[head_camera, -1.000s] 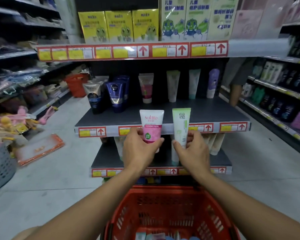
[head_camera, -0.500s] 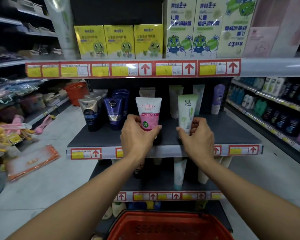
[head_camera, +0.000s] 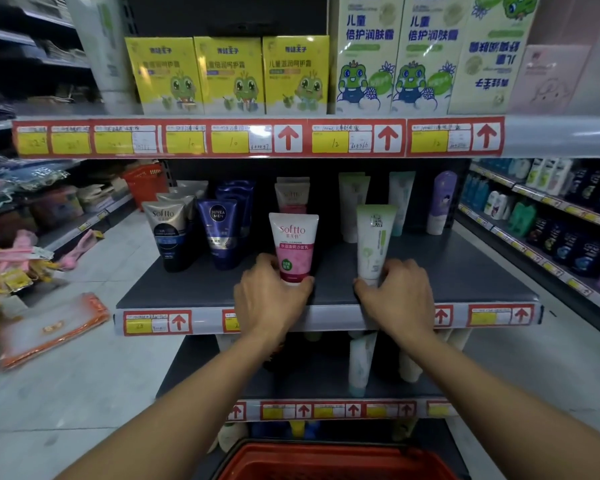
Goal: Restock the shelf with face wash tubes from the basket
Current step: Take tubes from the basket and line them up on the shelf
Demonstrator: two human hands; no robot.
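Two face wash tubes stand cap-down on the dark grey middle shelf [head_camera: 465, 271], each gripped low by one of the person's hands. The left hand [head_camera: 271, 299] curls its fingers and thumb round the base of the pink-and-white Softto plastic tube [head_camera: 294, 247]; the right hand [head_camera: 397, 292] curls round the cap end of the tall white-and-green plastic tube [head_camera: 374, 244]. Both tubes sit near the shelf's front edge, ahead of matching tubes further back, and appear upright. The red plastic basket [head_camera: 333, 462] shows only its rim at the bottom of the view.

Such tubes are probably light, with soft squeezable walls and a stiff cap, so the cap end looks like the surest place to hold. The taller green one seems likelier to topple, since its foot is narrow.
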